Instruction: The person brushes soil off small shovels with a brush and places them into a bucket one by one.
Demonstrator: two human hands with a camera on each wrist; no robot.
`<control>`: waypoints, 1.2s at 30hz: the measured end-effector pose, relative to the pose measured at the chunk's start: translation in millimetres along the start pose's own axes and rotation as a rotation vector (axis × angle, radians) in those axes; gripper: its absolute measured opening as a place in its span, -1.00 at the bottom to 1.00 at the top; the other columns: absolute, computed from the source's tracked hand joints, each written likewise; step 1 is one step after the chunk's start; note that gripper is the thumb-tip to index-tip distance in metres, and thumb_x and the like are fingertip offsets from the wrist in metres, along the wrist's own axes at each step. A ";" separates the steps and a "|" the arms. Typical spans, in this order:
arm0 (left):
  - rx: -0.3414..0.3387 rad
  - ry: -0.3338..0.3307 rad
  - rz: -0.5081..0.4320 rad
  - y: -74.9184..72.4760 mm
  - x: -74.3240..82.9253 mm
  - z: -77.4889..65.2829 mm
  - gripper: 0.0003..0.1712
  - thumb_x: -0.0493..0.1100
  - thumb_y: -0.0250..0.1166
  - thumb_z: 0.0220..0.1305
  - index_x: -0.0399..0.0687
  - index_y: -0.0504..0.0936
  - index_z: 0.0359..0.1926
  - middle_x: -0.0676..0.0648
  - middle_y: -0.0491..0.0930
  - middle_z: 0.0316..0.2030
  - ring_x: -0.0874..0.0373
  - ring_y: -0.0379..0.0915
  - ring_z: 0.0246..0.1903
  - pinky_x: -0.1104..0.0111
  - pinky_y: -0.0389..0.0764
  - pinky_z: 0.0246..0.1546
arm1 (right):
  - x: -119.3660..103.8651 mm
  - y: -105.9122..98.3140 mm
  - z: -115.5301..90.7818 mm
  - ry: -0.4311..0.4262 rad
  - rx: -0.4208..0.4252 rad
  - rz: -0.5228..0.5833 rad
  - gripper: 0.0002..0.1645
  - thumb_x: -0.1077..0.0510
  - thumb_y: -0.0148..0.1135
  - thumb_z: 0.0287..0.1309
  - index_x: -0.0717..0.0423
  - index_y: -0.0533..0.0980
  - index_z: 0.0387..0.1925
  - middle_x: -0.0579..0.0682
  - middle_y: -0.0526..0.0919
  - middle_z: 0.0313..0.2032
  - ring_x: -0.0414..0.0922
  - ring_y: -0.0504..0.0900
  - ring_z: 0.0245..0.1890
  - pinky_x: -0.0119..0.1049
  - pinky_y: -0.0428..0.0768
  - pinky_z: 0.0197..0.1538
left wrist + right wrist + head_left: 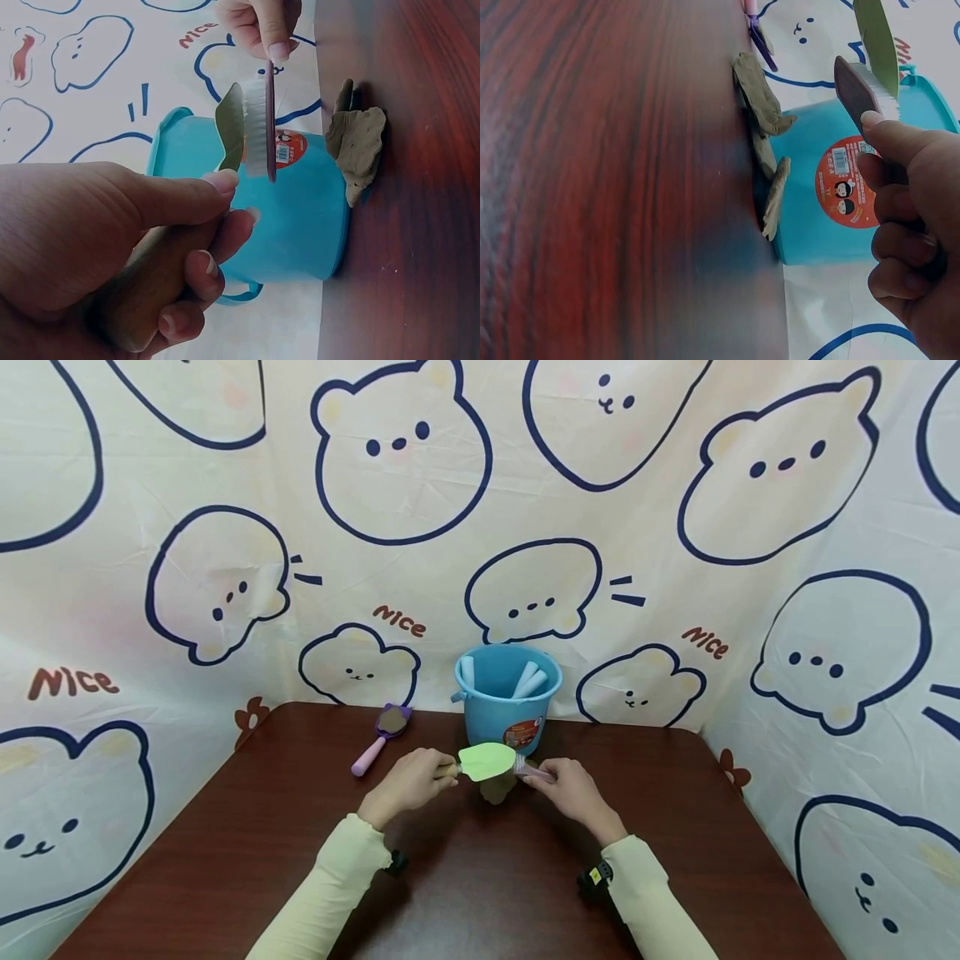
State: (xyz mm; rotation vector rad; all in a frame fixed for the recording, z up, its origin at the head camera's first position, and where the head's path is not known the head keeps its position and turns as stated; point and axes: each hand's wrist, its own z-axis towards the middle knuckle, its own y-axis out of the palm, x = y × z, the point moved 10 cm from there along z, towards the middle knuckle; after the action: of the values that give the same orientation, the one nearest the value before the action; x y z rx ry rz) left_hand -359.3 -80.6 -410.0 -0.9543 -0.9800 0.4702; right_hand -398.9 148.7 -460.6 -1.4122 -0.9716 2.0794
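Observation:
My left hand (412,781) grips the wooden handle of a small garden trowel (487,761) with a light green blade. In my right hand (573,789) is a brush (259,127) with white bristles and a purplish back, held by its handle. The bristles face the trowel blade and lie right at it in the left wrist view. Below both tools, brown clay-like pieces (356,146) sit on the table against the foot of a blue bucket (480,718). In the head view the trowel blade partly hides these pieces.
Inside the bucket stand several pale blue tube-like pieces (531,681). Left of it, a purple scoop (367,757) with a pink handle lies on the dark wooden table (247,835), brown stuff in its bowl. A bear-print cloth (397,493) hangs behind and at both sides.

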 end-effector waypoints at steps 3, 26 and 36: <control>-0.004 -0.005 -0.013 -1.0 -1.1 -0.5 -0.87 -0.19 0.37 0.36 0.04 0.63 -0.38 0.16 0.47 -0.54 0.29 0.37 -0.49 0.41 0.42 -0.40 | 1.1 -2.1 0.5 -0.005 0.009 0.006 -0.76 -0.08 0.37 0.29 -0.08 0.65 -0.44 -0.15 0.52 -0.59 -0.18 0.41 -0.56 -0.31 0.36 -0.51; 0.009 0.033 -0.006 -1.9 1.7 -0.5 -0.87 -0.23 0.37 0.35 0.01 0.62 -0.37 0.17 0.34 -0.59 0.31 0.31 -0.52 0.42 0.38 -0.40 | 12.4 0.0 1.1 0.023 -0.007 0.048 -0.68 -0.08 0.35 0.31 0.07 0.68 -0.39 -0.12 0.48 -0.60 -0.18 0.40 -0.57 -0.34 0.34 -0.53; 0.003 0.018 -0.023 0.5 2.4 0.1 -0.95 -0.21 0.37 0.36 -0.05 0.68 -0.29 0.14 0.45 -0.54 0.27 0.36 -0.49 0.39 0.42 -0.37 | -3.5 29.7 -0.7 -0.024 -0.110 0.032 -0.69 -0.13 0.32 0.33 0.00 0.70 -0.35 -0.14 0.54 -0.56 -0.18 0.45 -0.53 -0.35 0.43 -0.49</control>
State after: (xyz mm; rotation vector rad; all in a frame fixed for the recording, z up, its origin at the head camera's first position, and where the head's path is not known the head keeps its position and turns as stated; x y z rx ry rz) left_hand -358.2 -78.6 -409.2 -0.9419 -0.9726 0.4427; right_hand -396.2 127.0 -481.0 -1.4689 -1.0948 2.0989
